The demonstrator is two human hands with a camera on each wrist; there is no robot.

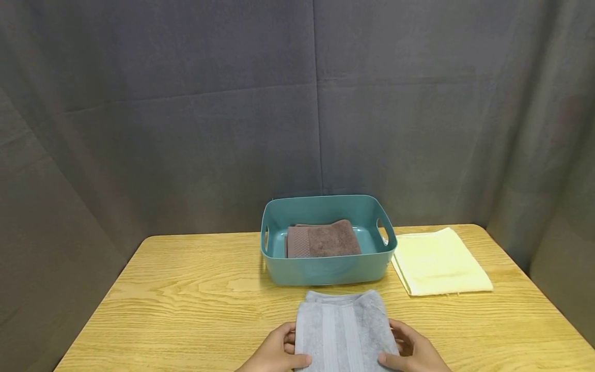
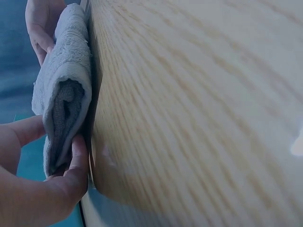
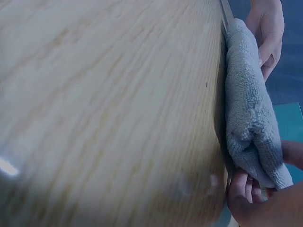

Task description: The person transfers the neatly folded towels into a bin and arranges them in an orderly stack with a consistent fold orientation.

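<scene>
Grey towel (image 1: 339,328), folded, is just in front of the bin (image 1: 327,272). Before the bin's left end, the left hand (image 1: 278,350) pinches the towel's left edge — thumb on top, fingers under, grip narrowed to its thickness. Inside the bin lies a brown towel (image 1: 332,241). Before its right end, the right hand (image 1: 415,349) pinches the right edge — same narrow grip. Right of the bin, a yellow cloth (image 1: 441,263) lies on the table (image 1: 186,294).

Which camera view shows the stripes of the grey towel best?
The head view: it looks down on the grey towel, so its stripes show clearly, though the frame cuts its near end. Both wrist views show its folded edge, without visible stripes.
</scene>
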